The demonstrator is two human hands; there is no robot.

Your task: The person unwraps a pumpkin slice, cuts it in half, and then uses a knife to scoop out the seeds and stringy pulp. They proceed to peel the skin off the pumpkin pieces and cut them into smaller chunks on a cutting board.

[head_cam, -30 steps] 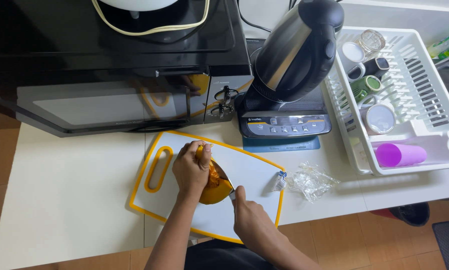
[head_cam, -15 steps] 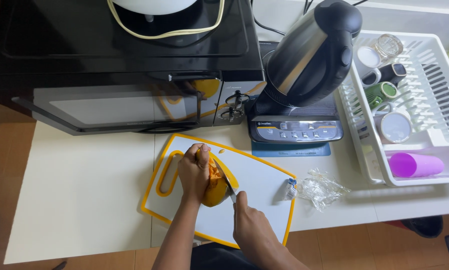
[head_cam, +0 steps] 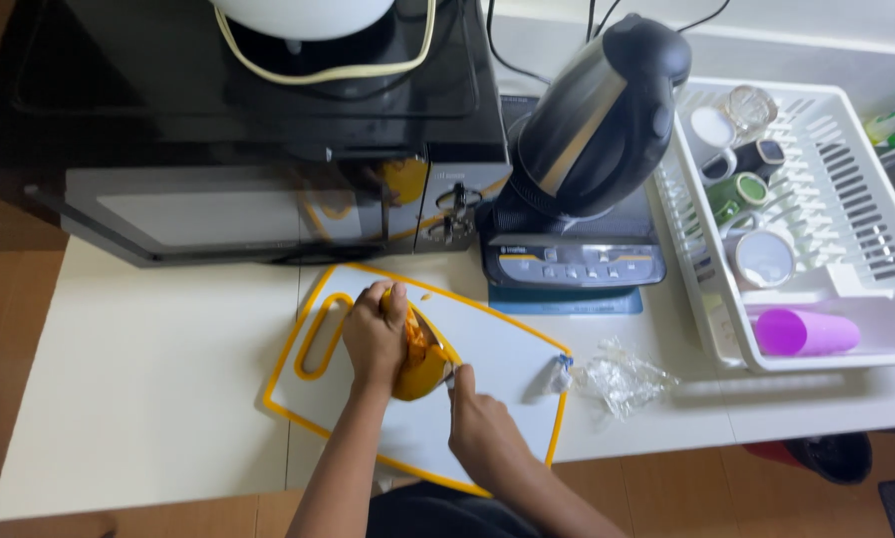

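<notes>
Orange fruit [head_cam: 419, 367] sits on white cutting board with yellow rim [head_cam: 512, 364], on white counter [head_cam: 148, 369]. Left hand [head_cam: 373, 334] closed around fruit, steadying it. Right hand [head_cam: 479, 428] gripping a knife [head_cam: 445, 371], blade at fruit's right side. Crumpled clear plastic [head_cam: 622, 379] lies just right of board; blender [head_cam: 587, 169] behind.

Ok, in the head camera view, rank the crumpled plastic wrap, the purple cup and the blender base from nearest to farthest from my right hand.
1. Crumpled plastic wrap: on the counter just right of the right hand, off the cutting board's edge.
2. Blender base: up behind the board, beside the microwave.
3. Purple cup: far right, lying in the white dish rack.
</notes>
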